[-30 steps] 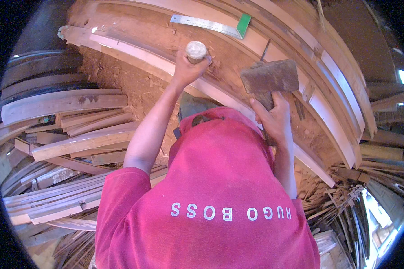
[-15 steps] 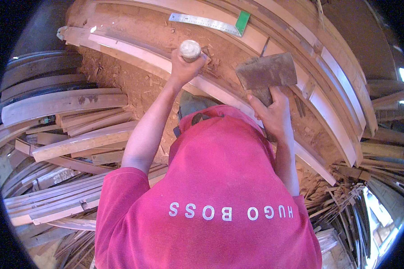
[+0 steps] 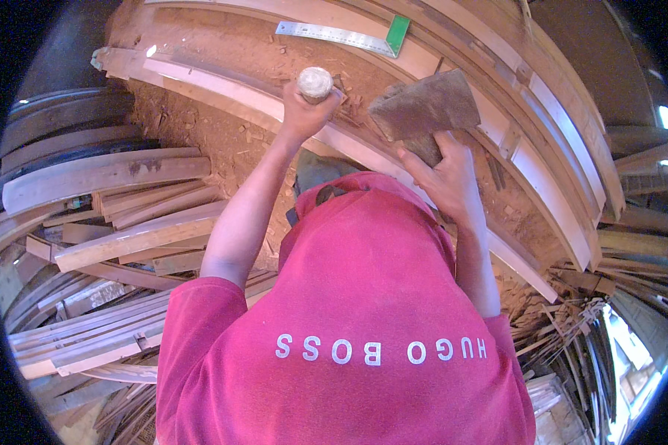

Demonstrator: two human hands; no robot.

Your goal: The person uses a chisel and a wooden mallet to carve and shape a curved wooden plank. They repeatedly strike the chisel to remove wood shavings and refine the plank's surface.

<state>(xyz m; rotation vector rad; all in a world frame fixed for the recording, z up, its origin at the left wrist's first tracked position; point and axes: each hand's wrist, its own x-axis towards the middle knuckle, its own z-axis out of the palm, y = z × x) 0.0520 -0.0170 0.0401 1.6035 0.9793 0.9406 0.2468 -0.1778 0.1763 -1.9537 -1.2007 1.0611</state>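
My left hand (image 3: pixel 303 119) is closed around an upright chisel (image 3: pixel 315 83). I see its handle end-on, as a pale round butt; the blade is hidden below my fist. Under that hand runs a long, narrow wooden beam (image 3: pixel 230 95), and the spot where the blade would meet it is out of sight. My right hand (image 3: pixel 454 182) grips a brown wooden mallet (image 3: pixel 432 107) by its short visible handle. The mallet's blocky head is tilted, raised to the right of the chisel and apart from it.
A try square (image 3: pixel 334 33) with a green stock lies on boards beyond my hands. Long boards (image 3: pixel 549 170) curve along the far right. Stacked planks (image 3: pixel 104 178) fill the left side. Chips litter the brown ground (image 3: pixel 193 133). Thin offcuts (image 3: pixel 571 356) are heaped at the lower right.
The mallet has shifted a little left toward the chisel, and its head has tilted further. My left hand and the chisel have stayed in place.
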